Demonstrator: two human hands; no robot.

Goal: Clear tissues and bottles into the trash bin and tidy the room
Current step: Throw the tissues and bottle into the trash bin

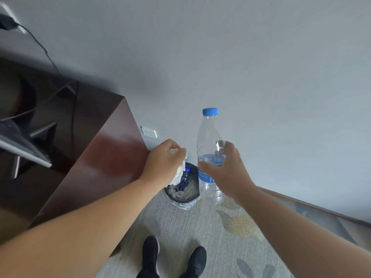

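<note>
A: Hands, status?
B: Left hand clenches crumpled tissue directly above trash bin. Right hand grips upright water bottle, just right of bin.
A: Bin contents?
B: Blue bottle, tissues.

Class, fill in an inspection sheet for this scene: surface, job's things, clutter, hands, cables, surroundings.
Surface: patterned grey carpet.
Job's things: crumpled white tissue; clear plastic bottle with blue cap; round dark lined trash bin holding a dark blue bottle and tissues.
Clutter: nothing seen.
Hands: left hand grips the tissue over the bin; right hand holds the clear bottle upright.
Cables: black cable on the dark wooden desk.
Surroundings: grey wall, white socket, black shoes.
</note>
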